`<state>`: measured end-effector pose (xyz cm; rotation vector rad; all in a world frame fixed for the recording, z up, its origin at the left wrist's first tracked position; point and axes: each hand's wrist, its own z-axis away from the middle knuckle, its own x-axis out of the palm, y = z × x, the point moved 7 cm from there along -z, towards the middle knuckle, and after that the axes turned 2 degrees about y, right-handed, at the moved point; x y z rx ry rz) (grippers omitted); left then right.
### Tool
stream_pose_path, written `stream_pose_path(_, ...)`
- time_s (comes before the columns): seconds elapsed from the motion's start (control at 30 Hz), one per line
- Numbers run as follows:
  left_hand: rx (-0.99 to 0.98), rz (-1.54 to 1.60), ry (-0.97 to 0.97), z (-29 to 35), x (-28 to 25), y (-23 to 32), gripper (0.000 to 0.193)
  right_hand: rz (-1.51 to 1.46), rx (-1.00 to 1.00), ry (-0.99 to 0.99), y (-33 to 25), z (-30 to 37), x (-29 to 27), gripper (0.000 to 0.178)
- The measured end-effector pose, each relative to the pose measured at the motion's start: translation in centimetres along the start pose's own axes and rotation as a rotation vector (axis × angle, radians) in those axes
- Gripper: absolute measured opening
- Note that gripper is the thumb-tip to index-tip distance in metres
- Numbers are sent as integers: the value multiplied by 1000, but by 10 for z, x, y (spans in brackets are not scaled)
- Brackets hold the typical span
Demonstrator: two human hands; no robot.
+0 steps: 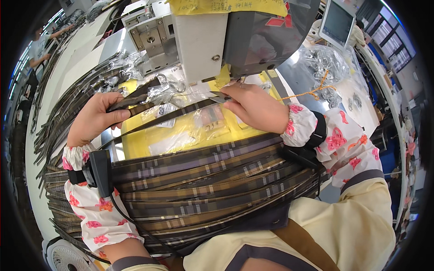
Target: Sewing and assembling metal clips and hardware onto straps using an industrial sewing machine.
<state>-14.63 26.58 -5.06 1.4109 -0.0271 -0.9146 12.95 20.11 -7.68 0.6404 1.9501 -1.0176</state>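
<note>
My left hand point(97, 115) is closed round dark plaid fabric straps point(141, 107), thumb on top. Metal clasps point(169, 88) cluster at the straps' ends, just right of that hand. In my right hand point(255, 106) are thread snips point(220, 96), their metal tip pointing left beside thin threads near the clasps. Trailing off to the right from this hand is an orange cord point(312, 92). A single strap point(181, 109) runs slantwise below both hands, above the yellow work surface point(181, 131).
An industrial sewing machine point(201, 45) stands straight ahead. Many plaid straps point(212, 180) lie across my lap, and more straps point(63, 113) drape at left. Bagged metal clasps point(323, 63) and a screen point(337, 22) are at right. A fan point(68, 257) sits lower left; a person point(38, 49) stands far left.
</note>
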Motion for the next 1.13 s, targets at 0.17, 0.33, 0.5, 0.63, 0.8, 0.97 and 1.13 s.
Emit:
stream_pose_path(0.17,17,-21,2,-1,-2,-1,9,94,-11,-40,7,-12,6,25)
stream_pose_path(0.33,29,-180,103,9,-33,-14,8,-36,-112,-17,3,-8,2,27)
stream_pose_path(0.5,187,-489,479,4,-72,-25,17,-100,-109,-183,20,42,2,33)
stream_pose_path(0.63,61,-940,395,-13,-93,-66,26,-205,-32,-211,16,21,1,35)
stream_pose_path(0.8,54,-941,502,2,-103,-84,25,-241,-11,-228,18,19,4,36)
stream_pose_path(0.97,100,-867,560,1,-107,-97,24,-228,-4,-230,20,18,4,36)
stream_pose_path(1.13,-15,-1123,596,31,-164,-93,46,-229,-30,-224,23,17,7,38)
